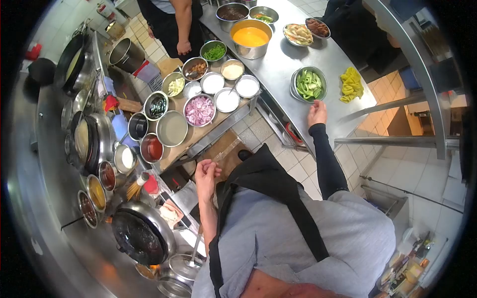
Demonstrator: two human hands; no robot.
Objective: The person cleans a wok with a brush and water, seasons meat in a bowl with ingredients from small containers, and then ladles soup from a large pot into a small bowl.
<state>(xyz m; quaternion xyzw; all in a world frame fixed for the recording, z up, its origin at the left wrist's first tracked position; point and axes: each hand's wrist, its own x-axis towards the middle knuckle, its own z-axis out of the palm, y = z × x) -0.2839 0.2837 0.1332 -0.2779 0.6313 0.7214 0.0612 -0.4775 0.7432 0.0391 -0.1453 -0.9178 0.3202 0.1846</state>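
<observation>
My right hand point(317, 113) is at the near rim of a metal bowl of sliced green peppers point(310, 83), its fingers bent and closed on the edge. The bowl stands on the steel table point(278, 74). Just right of it lies a crumpled yellow-green cloth point(351, 83). My left hand point(206, 172) hangs in the air in front of the ingredient counter, palm inward. Its fingers are loosely curled and apart, with nothing seen in them. The nearest containers to it are a bowl of sliced red onion point(199, 110) and a pot of red sauce point(151, 148).
A large pot of orange liquid point(251, 38) and plates of food point(298, 35) stand farther back on the table. Woks point(139, 236) and sauce pots line the stove at left. Another person point(174, 25) stands beyond the counter. A metal rail point(397, 141) is at right.
</observation>
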